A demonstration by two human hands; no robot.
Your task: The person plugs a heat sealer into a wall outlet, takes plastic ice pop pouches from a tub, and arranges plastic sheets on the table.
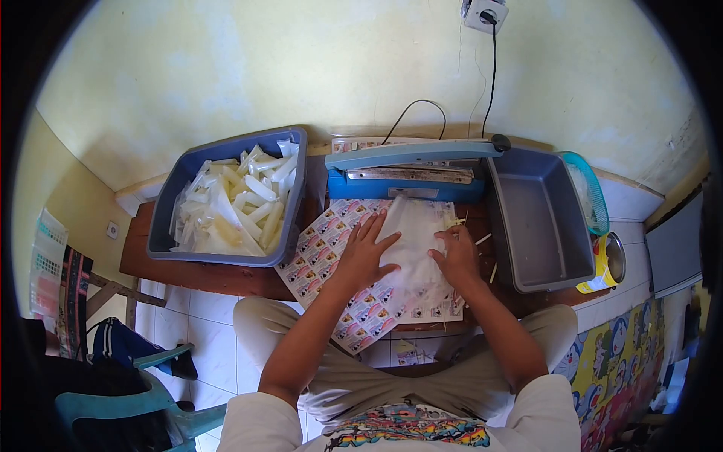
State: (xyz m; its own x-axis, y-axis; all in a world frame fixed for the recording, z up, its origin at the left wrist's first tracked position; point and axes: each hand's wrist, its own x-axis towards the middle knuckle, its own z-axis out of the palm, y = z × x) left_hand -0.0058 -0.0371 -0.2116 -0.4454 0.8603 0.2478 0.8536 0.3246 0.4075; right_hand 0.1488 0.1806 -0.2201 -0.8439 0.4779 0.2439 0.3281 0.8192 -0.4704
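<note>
My left hand (367, 254) lies with its fingers spread, the fingertips and thumb at the left edge of a whitish see-through plastic bag or sheet (413, 241). My right hand (459, 256) is at the right edge of the plastic, fingers bent and thumb apart from them, with nothing visibly gripped. Beneath the plastic lies printed paper (324, 239) covered in repeated small pictures. Directly behind stands a blue impulse sealer (407, 187), its long arm (414, 155) raised over the sealing strip. Small pale scraps (454, 223) lie beside my right fingertips.
On the left, a grey-blue tub (279, 260) holds many filled, pale tube-shaped plastic packs (252, 196). A grey tub (542, 218) stands on the right, beside a green basket (595, 192) and a yellow can (602, 264). The sealer's cord (494, 75) runs to a wall socket (486, 13).
</note>
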